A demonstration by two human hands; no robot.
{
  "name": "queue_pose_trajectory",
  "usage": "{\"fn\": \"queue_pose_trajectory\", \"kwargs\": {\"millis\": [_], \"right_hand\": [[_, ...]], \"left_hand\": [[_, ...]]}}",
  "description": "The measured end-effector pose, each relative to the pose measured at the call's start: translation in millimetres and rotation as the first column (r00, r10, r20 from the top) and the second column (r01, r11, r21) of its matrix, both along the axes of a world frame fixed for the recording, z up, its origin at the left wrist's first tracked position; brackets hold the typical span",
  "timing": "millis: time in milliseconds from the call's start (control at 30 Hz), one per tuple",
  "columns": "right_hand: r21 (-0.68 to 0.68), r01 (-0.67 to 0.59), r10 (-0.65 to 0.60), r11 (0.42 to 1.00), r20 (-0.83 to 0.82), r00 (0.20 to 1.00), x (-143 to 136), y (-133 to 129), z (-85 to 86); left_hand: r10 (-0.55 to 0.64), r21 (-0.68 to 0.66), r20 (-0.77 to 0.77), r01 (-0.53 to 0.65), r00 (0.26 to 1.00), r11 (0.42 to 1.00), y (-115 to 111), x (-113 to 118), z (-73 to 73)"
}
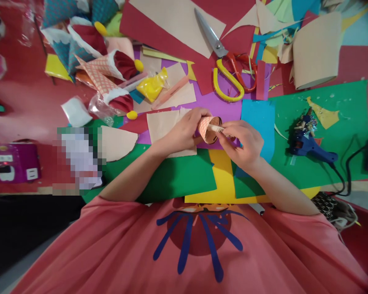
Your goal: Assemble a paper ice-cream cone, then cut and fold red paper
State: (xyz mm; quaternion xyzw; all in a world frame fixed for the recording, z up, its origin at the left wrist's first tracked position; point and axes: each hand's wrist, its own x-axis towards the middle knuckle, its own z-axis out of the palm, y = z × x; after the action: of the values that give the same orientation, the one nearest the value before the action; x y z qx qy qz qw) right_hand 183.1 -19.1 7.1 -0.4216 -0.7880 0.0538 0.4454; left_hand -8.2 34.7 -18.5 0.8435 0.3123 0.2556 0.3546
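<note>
My left hand (192, 130) is closed around a small cone (204, 130) of orange-and-white checked paper or cloth, its wide mouth turned to the right. Inside that mouth sits a pale rolled piece (215, 128), pinched at its outer end by the fingertips of my right hand (244, 142). What the roll is made of I cannot make out. Beneath the hands lie a cream sheet (159, 126) with a zigzag edge and a purple sheet (223, 110). Finished-looking checked cones with white trim and yellow tips (118, 67) lie at the upper left.
Large scissors (230, 71) with red and yellow handles lie ahead, blade pointing away. On the green sheet (349, 122) at right rests a blue glue gun (313, 149) with a cord. A beige paper cylinder (317, 51) is behind it. A purple power socket box (16, 163) stands left.
</note>
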Motion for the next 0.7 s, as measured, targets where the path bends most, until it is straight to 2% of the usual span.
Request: {"fn": "queue_pose_trajectory", "kwargs": {"millis": [133, 333, 533, 700], "right_hand": [[0.042, -0.024, 0.023, 0.999, 0.030, 0.999, -1.9, 0.1, -6.1], [-0.091, 0.072, -0.062, 0.993, 0.105, 0.993, -6.4, -1.7, -9.7], [-0.023, 0.103, -0.100, 0.994, 0.112, 0.989, -9.1, -0.8, -7.9], [-0.104, 0.098, -0.085, 0.990, 0.119, 0.989, -8.9, -0.8, -9.0]], "left_hand": [[0.008, 0.023, -0.025, -0.007, 1.000, 1.000, -2.0, 1.7, 0.6], [-0.045, 0.035, -0.041, 0.046, 0.998, 0.998, -5.0, 7.1, 2.0], [-0.053, 0.099, -0.057, 0.059, 0.997, 0.993, -6.8, 7.2, 1.3], [-0.051, 0.067, -0.063, 0.055, 0.997, 0.996, -7.2, 7.6, -0.3]]}}
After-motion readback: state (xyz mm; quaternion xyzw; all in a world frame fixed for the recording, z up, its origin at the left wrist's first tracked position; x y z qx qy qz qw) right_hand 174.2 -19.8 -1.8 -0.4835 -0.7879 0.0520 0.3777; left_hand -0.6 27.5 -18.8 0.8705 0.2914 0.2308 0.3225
